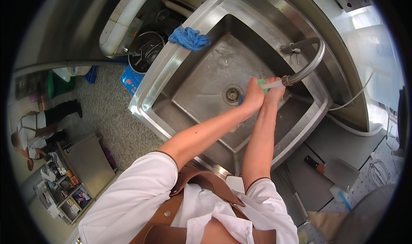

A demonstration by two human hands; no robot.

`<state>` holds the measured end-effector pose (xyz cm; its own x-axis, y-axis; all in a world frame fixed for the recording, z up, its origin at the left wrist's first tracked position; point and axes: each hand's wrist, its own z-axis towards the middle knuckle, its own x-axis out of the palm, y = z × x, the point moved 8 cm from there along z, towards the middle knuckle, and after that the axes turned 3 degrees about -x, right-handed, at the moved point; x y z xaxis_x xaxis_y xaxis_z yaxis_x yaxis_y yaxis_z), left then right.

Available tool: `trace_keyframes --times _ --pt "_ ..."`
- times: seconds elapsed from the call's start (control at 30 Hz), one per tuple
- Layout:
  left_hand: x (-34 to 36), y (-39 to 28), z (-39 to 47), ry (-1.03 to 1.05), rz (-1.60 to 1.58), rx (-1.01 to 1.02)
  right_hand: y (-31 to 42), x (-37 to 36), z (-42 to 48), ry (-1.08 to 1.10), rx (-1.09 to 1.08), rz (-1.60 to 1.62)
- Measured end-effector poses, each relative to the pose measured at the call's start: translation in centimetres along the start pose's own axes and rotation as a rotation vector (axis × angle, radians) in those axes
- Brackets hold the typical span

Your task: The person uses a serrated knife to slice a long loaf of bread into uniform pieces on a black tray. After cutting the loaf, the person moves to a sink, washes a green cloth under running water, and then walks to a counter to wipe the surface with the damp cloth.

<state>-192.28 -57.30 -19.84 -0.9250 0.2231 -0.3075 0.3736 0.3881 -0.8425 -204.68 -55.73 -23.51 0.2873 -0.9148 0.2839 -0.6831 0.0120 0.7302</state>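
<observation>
Both hands meet over a stainless steel sink [206,73], under the end of a curved metal faucet [317,62]. A whitish stream or nozzle piece runs from the faucet's mouth to the hands. My left hand [255,95] is curled against a small green object [261,82], whose kind I cannot tell. My right hand [274,89] is beside it, touching, at the faucet's mouth; its grip is partly hidden. Below and left of the hands is the round drain [232,95]. A bit of something blue [240,100] shows by my left wrist.
A blue cloth [190,38] drapes over the sink's left rim. A metal mixer bowl [146,54] stands beyond it. Right of the sink lie a cleaver [341,173] and whisks [379,173]. Two people are at the far left, near a metal cabinet [90,166].
</observation>
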Motion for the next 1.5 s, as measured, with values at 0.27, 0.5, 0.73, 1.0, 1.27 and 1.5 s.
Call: trace_keyframes --times 0.27,0.5,0.73,1.0,1.27,1.5 --pt "0.6 0.6 3.2 0.375 -0.961 -0.445 1.4 3.6 -9.2 0.317 -0.733 -0.545" --pt "-0.6 0.1 3.7 0.166 -0.453 -0.172 0.0 3.1 -7.4 0.421 -0.048 -0.018" --pt "3.0 4.7 3.1 0.179 -0.959 -0.521 0.4 3.3 -5.7 0.244 -0.218 -0.020" --pt "-0.9 4.2 2.5 0.027 -0.331 -0.333 -2.5 2.8 -2.1 0.169 0.143 0.199" --pt "-3.9 0.9 1.4 0.360 -0.451 -0.258 -0.8 3.8 -4.2 0.392 0.055 -0.142" --pt "-6.5 -0.1 4.0 0.507 -0.350 -0.159 0.2 0.7 -5.2 0.588 0.000 -0.618"
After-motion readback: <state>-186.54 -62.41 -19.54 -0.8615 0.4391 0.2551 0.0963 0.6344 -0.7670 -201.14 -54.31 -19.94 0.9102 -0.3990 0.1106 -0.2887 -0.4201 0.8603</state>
